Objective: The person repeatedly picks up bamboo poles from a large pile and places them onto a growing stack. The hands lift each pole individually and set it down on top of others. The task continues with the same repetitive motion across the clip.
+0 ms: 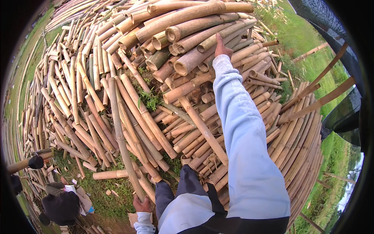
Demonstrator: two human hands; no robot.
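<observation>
Gripping the near end of a long tan bamboo pole [124,148], the left hand [142,204] sits at about 6 o'clock in the view, its fingers curled shut around the cut end. That pole runs from the hand up toward 11 o'clock, leaning across a slope of other poles. It looks stiff and hard, smooth enough between the nodes to slip, and long enough to swing heavily at the far tip; I judge a hold near one end beside a node ring, with a second hold further up, would steady it.

At 8 o'clock a crouching person in dark clothes [60,204] works on the grass patch [103,193], well apart from the pole's lower end. A short cut bamboo piece [110,174] lies on that grass just left of the pole.

Further right, the right hand [221,47] reaches up to 12 o'clock at the end of a pale blue sleeve [241,132]. Its palm rests on a thick bamboo culm [202,56] in the big stacked bamboo heap [187,23]; whether it clasps the culm I cannot tell.

At 3 o'clock, thin split bamboo slats [317,102] lean outward over the grass, and crossed poles crowd every side.
</observation>
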